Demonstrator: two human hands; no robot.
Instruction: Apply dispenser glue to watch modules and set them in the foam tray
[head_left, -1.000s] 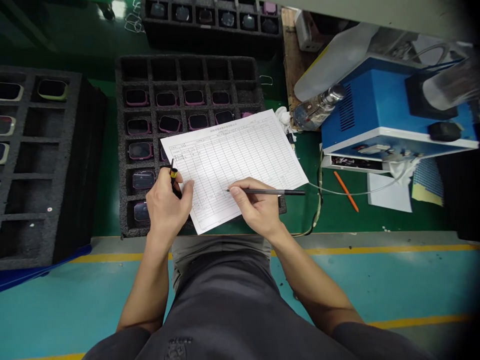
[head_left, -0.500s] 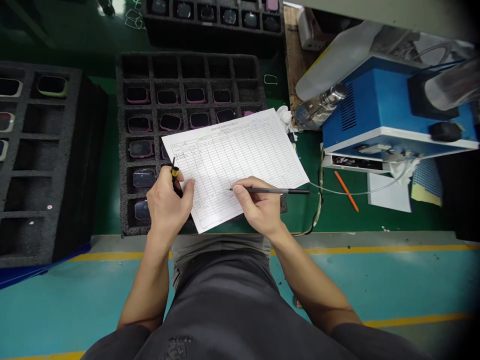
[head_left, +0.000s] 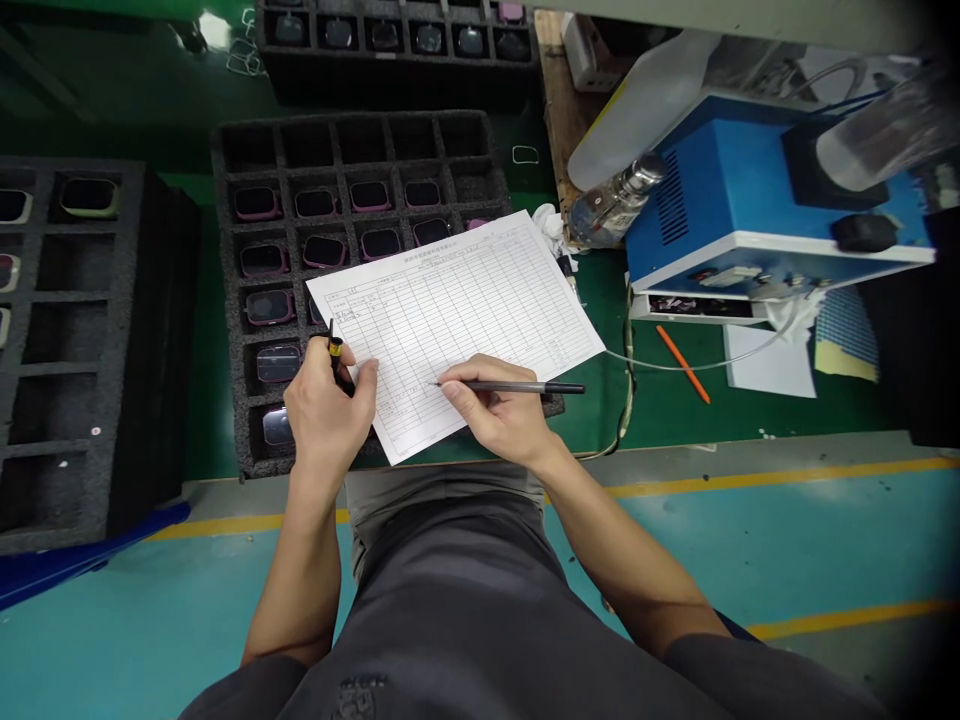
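Note:
A printed form point(head_left: 480, 300), a white sheet with a ruled grid and some handwriting near its top left, lies across a black foam tray point(head_left: 225, 290). My right hand point(head_left: 499, 410) grips a dark pen point(head_left: 525, 387), its tip at the lower middle of the sheet. At the form's left edge, my left hand point(head_left: 330, 405) is closed around a slim black tool with a yellow band point(head_left: 335, 347); its lower part is hidden in the fingers. The left thumb rests by the paper's edge. Watch-like pieces with dark screens point(head_left: 270, 307) sit in several tray compartments.
Another foam tray point(head_left: 112, 330) stands at the left, and a third point(head_left: 397, 70) at the back. To the right are a blue machine point(head_left: 750, 190), a clear bottle point(head_left: 615, 205), an orange stick point(head_left: 682, 365) and a thin tube point(head_left: 675, 366). The green table's front edge is near my body.
My right hand has slid the pen tip a little left across the form. My left hand keeps its grip on the black tool. The whole view has shifted slightly.

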